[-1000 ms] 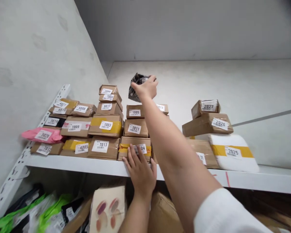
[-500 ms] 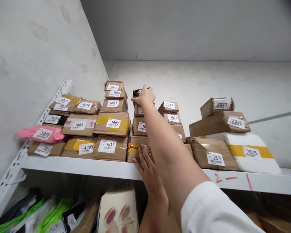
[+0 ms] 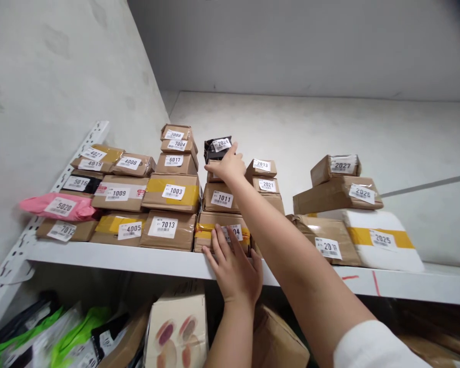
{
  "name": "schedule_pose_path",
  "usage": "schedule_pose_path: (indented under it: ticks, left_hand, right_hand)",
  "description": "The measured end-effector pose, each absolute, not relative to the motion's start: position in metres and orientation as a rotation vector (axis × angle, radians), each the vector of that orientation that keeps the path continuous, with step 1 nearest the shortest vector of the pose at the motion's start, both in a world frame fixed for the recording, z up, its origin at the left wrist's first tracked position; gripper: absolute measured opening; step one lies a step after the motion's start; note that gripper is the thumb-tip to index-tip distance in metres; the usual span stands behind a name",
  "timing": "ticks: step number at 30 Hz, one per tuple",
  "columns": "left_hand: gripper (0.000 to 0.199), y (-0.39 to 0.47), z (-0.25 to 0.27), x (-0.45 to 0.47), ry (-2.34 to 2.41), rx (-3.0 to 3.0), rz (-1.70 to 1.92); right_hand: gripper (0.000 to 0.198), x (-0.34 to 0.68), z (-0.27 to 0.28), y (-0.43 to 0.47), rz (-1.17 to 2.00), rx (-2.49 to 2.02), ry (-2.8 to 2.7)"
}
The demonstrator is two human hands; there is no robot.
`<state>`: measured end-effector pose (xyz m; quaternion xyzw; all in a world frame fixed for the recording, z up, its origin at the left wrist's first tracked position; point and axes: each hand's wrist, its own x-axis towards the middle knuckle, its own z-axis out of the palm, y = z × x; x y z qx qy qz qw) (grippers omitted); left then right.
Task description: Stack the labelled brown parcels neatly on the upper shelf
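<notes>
A small black parcel labelled 2024 (image 3: 216, 147) lies on top of a stack of brown parcels, above the one labelled 1011 (image 3: 220, 198). My right hand (image 3: 227, 167) is stretched up to it, fingertips touching its lower right corner, fingers apart, gripping nothing. My left hand (image 3: 234, 268) lies flat against the front of the bottom brown parcel with yellow tape (image 3: 219, 234), at the edge of the white shelf (image 3: 111, 257).
Several labelled brown parcels fill the shelf: 7013 (image 3: 167, 229), 1003 (image 3: 171, 192), 2021 (image 3: 267, 185), 2026 (image 3: 335, 194). A pink bag 5020 (image 3: 55, 205) lies at left, a white parcel 2025 (image 3: 383, 240) at right. Bags and boxes sit below. Walls close in left and behind.
My right hand brought the black parcel down from the air onto the stack and loosened off it; its label now shows. My left hand stayed on the bottom parcel.
</notes>
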<state>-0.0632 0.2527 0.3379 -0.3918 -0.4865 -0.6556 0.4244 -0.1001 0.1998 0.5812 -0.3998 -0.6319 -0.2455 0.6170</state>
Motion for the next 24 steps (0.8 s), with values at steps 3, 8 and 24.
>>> schedule_pose_path:
  ticks: [3,8,24]
  left_hand:
    - [0.06,0.255,0.337,-0.065,-1.211,-0.953,-1.6]
    - [0.052,0.261,0.335,-0.071,-1.187,-0.896,-1.475]
    - [0.062,0.252,0.339,-0.069,-1.2,-0.933,-1.544]
  right_hand:
    - [0.123,-0.103,0.575,0.201,-0.551,-0.89,-1.418]
    - [0.126,-0.115,0.575,0.204,-0.548,-0.865,-1.369]
    - [0.08,0.041,0.549,0.21,-0.748,-0.868,-1.155]
